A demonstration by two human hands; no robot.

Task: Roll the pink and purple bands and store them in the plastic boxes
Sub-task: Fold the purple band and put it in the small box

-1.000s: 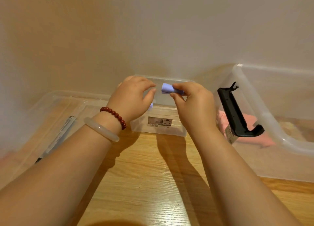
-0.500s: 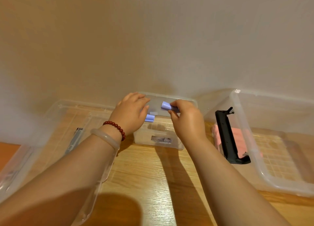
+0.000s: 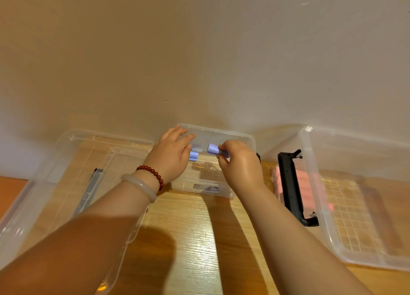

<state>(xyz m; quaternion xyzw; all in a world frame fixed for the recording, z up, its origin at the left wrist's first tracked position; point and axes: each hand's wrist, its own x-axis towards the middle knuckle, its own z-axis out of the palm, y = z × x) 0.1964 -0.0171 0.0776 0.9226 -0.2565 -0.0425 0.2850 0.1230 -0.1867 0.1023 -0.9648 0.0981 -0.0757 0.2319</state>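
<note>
Wood table [image 3: 195,239] w/ plain wall [image 3: 199,51]

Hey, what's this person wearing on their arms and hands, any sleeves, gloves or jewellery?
No sleeves or gloves are in view. Just behind the left hand, the wrist carries a dark red bead bracelet and a pale, smooth bangle. The right hand and its wrist wear nothing.

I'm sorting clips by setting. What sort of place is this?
Likely a home desk set against a plain wall, used for tidying small items: a wood-grain table, clear plastic boxes, and the right hand holding a rolled purple band.
</note>
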